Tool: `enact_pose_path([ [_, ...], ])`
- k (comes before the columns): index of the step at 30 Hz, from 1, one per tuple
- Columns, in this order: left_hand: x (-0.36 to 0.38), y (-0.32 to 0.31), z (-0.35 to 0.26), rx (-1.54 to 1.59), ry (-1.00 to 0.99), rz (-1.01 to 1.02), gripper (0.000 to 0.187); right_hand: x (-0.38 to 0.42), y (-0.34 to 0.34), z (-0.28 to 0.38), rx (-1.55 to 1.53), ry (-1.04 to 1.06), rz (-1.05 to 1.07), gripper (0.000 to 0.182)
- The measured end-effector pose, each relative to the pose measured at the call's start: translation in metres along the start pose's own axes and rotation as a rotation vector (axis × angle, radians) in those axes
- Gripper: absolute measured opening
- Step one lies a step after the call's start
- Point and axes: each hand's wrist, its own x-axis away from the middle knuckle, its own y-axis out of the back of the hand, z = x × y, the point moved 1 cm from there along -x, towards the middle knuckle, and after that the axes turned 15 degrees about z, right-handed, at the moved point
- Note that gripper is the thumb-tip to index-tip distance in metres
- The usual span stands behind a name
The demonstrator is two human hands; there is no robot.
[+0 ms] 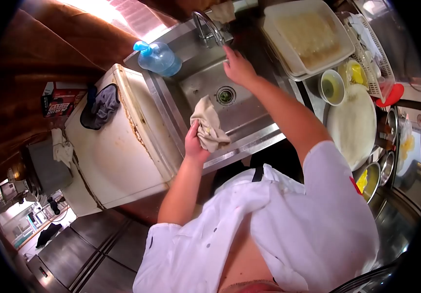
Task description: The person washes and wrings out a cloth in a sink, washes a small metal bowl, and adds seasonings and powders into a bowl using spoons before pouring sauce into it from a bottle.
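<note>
A crumpled beige cloth hangs over the front part of the metal sink, and my left hand is closed on its left side. My right hand reaches over the back right of the basin, its fingers at the tip of the curved faucet. One finger points up against the spout end; whether the hand grips it is hard to tell. The drain lies below, between the two hands. No running water can be made out.
A blue plastic bottle stands on the sink's left rim. Left of it, a white cabinet top holds a dark cloth. At right are a white tray, a bowl, a round board and a basket.
</note>
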Motion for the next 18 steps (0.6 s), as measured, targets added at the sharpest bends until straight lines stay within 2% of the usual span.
enact_pose_path([
  [1,0.001,-0.001,0.002,0.003,-0.004,-0.007,0.041,-0.026,0.003,0.0,0.029,0.051,-0.032,0.067],
  [4,-0.005,0.003,0.012,0.016,0.012,-0.017,0.041,-0.087,0.008,0.001,-0.345,-0.028,-0.147,0.056],
  [6,-0.008,0.001,0.02,0.004,-0.014,-0.073,0.041,-0.142,-0.033,-0.041,-0.733,0.012,-0.063,0.049],
  [8,-0.011,-0.001,0.025,0.001,-0.03,-0.126,0.041,-0.158,-0.044,-0.046,-0.995,-0.011,0.037,0.045],
  [10,-0.025,-0.01,0.03,-0.009,-0.063,-0.159,0.04,-0.139,-0.029,-0.036,-1.113,-0.107,0.136,0.045],
  [11,-0.032,-0.017,0.034,-0.012,-0.077,-0.164,0.04,-0.142,-0.048,-0.053,-1.111,-0.051,0.118,0.037],
  [14,-0.055,-0.011,0.045,-0.024,-0.102,-0.207,0.039,-0.112,-0.085,-0.11,-0.838,-0.031,0.49,0.043],
  [16,-0.08,-0.011,0.048,-0.023,-0.11,-0.204,0.039,-0.057,-0.079,-0.111,-0.84,-0.395,0.401,0.044],
  [18,-0.107,-0.01,0.046,-0.035,-0.123,-0.149,0.038,-0.026,-0.076,-0.123,-1.007,-0.482,0.353,0.039],
])
